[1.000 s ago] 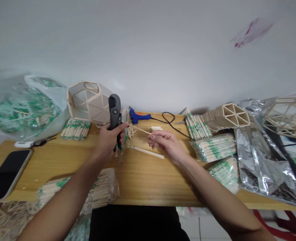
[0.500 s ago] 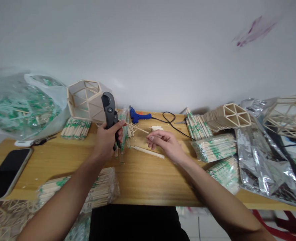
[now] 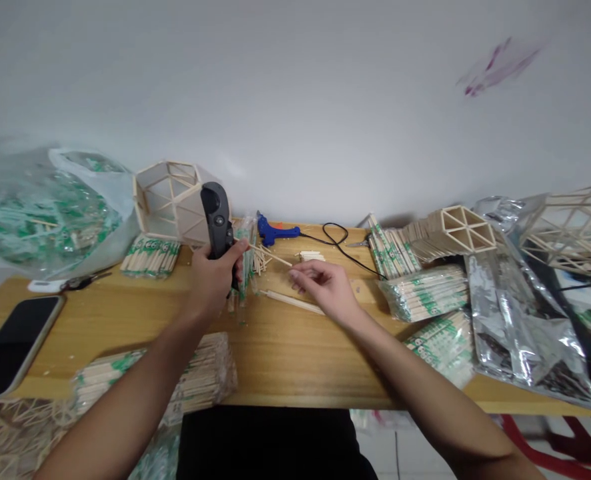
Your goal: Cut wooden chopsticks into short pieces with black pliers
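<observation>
My left hand is wrapped around a black hand cutter, held upright above the table. Between the two hands runs a thin wooden stick. Its left end reaches my left thumb and the cutter; whether it sits between the blades is hidden. My right hand pinches the stick's right end with thumb and fingertips. Beneath them, a few longer sticks lie on the table. A pile of short cut sticks is behind the held stick, with another small row to its right.
A blue glue gun with a black cord lies at the back. Packs of wrapped chopsticks stand right, another pack front left. Wooden stick frames stand at both sides. A phone and a stuffed plastic bag are left.
My right hand has shifted slightly left along with the stick, toward the cutter. The left hand keeps its grip on the cutter, nearly unmoved. The view has turned slightly.
</observation>
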Tool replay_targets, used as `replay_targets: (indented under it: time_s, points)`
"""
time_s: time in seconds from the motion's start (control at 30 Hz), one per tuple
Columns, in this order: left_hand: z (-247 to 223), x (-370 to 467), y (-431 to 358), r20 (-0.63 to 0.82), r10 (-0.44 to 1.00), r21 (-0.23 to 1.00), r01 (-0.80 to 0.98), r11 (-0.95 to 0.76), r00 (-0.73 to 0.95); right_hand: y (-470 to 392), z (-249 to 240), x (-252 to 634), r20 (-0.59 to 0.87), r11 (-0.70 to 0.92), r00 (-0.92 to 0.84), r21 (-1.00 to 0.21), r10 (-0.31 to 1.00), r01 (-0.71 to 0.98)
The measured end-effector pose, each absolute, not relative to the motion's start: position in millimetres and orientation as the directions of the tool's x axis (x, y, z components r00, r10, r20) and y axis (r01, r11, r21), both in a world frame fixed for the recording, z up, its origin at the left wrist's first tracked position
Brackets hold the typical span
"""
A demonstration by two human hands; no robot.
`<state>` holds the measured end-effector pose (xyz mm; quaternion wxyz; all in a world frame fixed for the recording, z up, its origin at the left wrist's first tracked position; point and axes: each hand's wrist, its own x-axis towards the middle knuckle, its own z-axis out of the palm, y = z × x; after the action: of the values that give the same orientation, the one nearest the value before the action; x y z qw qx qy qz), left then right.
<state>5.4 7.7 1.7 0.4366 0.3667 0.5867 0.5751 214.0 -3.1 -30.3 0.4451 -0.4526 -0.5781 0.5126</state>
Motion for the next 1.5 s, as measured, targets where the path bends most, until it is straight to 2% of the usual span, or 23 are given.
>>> replay_targets:
  time_s: [0.3, 0.6, 0.83, 1.07, 1.23, 1.3, 1.4, 1.47, 1.5]
  points:
    - [6, 10, 4, -0.1, 0.938, 0.995, -0.039, 0.093, -0.331, -7, -26, 215, 0.196, 0.256, -0.207, -0.91, 0.958, 0.325]
    - [9, 10, 3, -0.103, 0.936, 0.995, -0.037, 0.096, -0.336, -7, -25, 218, 0.275, 0.346, -0.236, -0.867, 0.932, 0.357]
    - [8, 12, 4, -0.142, 0.939, 0.99, -0.067, 0.127, -0.315, -8, -29, 214, 0.2, 0.247, -0.248, -0.953, 0.948, 0.175]
    - [8, 12, 4, -0.146, 0.96, 0.986, -0.109, 0.123, -0.238, -8, -19, 214, 0.166, 0.164, -0.04, -0.985, 0.985, -0.056]
    - [4, 3, 8, -0.09, 0.94, 0.972, -0.235, 0.01, -0.328, 3, -7, 228, 0.008, -0.02, -0.062, -0.9, 0.998, -0.435]
    - [2, 0, 9, -0.055, 0.952, 0.973, -0.229, -0.016, -0.302, 6, -4, 233, -0.07, -0.122, -0.121, -0.854, 0.99, -0.505]
    - [0, -1, 7, -0.032, 0.979, 0.994, -0.11, 0.009, -0.202, 5, -4, 233, -0.122, -0.206, -0.212, -0.875, 0.97, -0.439]
    - [-1, 0, 4, 0.038, 0.99, 0.99, 0.139, -0.019, -0.134, 2, -5, 229, -0.114, -0.195, -0.235, -0.914, 0.965, -0.357]
    - [-1, 1, 1, 0.1, 0.991, 0.949, 0.309, -0.067, -0.093, 0, -5, 227, -0.107, -0.181, -0.236, -0.929, 0.966, -0.323]
